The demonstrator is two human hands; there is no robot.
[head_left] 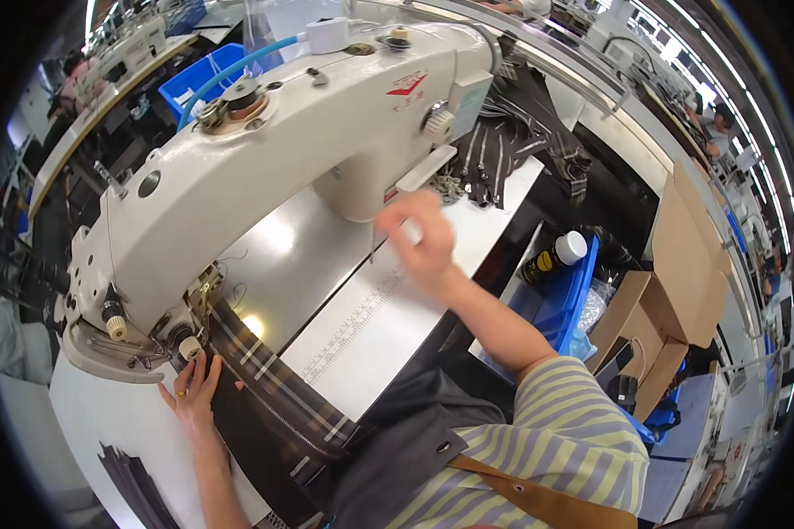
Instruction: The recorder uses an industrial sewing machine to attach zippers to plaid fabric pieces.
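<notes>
Between seven and eight o'clock from the centre, on the white desk (79, 419) under the sewing machine (265, 150), find the dark cloth (256, 441), bearing a plaid band (282, 370) and a zip (282, 416). Likely light and limp, apt to fold or drag toward five o'clock; probably stiffer along the zip. Hardly fragile, though prone to puckering, and likely to slide easily over the polished plate (282, 247). Best steadied flat under spread fingertips on the eight-o'clock side of the zip, with a second light hold on the plaid band toward four o'clock. Long axis aslant, from between ten and eleven o'clock down to between four and five; upper end pointing under the machine, lower end toward the dark apron (397, 414).

Left hand (194, 397) at eight o'clock: fingers a little apart, tips just beside the pale dial (190, 348); cannot tell whether pressing on the cloth. Right hand (422, 247) near the centre, toward one o'clock, well apart from the cloth: fingers curled together, blurred; cannot tell whether clamped on anything.
</notes>
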